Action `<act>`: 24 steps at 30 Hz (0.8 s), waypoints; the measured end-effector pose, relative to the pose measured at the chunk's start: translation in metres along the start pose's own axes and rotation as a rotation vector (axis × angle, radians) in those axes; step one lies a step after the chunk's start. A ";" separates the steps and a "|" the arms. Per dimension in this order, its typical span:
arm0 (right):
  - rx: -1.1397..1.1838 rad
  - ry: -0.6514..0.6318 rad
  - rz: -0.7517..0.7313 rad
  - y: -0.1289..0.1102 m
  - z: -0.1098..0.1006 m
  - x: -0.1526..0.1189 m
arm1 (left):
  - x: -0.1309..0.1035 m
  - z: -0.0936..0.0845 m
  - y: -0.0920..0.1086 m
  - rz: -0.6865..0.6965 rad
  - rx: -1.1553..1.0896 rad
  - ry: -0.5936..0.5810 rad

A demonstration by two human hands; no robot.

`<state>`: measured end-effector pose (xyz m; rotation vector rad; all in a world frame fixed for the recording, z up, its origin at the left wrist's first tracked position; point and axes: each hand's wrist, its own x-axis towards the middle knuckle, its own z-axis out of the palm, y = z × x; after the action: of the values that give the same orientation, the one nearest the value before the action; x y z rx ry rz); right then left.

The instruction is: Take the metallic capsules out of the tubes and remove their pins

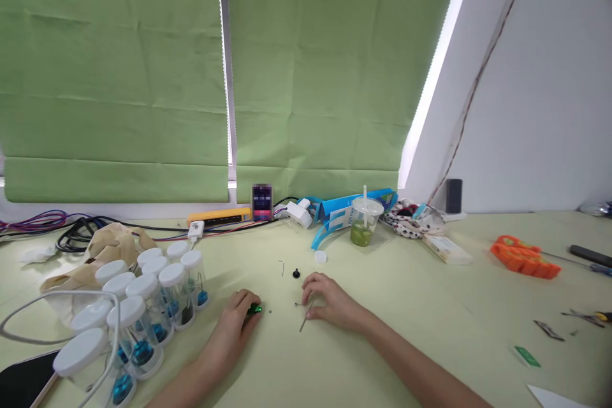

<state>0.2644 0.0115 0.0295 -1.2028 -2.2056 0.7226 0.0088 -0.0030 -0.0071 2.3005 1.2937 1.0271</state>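
My left hand [238, 317] rests on the table with its fingers closed round a small shiny green part [254, 309]. Most of that part is hidden by the fingers. To the right, my right hand [326, 299] pinches a thin metal rod [303, 324] that slants down toward the table. By its fingertips lies a tiny screw-like piece [297, 304]. A tiny dark piece [270, 312] sits between the hands. Beyond them are a small black knob-like part [296, 273] and a thin bent L-shaped wire [283, 268].
Several clear jars with white lids [129, 310] and a white cable [62, 292] crowd the left. At the back stand a drink cup [366, 217], a white round lid [320, 257] and a phone-like screen [262, 201]. An orange object [524, 258] and small tools [584, 317] lie right.
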 end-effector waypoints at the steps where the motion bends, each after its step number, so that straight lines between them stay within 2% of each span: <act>1: -0.001 0.003 0.000 -0.001 0.002 0.000 | 0.000 0.000 0.001 0.001 -0.002 -0.007; 10: -0.166 -0.023 -0.011 -0.012 0.008 -0.004 | -0.004 0.000 0.015 0.002 -0.060 -0.075; 16: -0.097 0.153 0.015 -0.021 0.034 -0.008 | -0.006 0.000 0.024 -0.056 -0.168 -0.101; 20: -0.026 0.189 -0.095 -0.029 0.046 -0.010 | -0.006 0.001 0.027 -0.056 -0.213 -0.088; 24: 0.014 0.200 -0.172 -0.029 0.046 -0.010 | -0.007 0.001 0.028 -0.057 -0.219 -0.116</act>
<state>0.2213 -0.0200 0.0140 -1.0160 -2.1023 0.5241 0.0244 -0.0239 0.0050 2.1144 1.1340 0.9500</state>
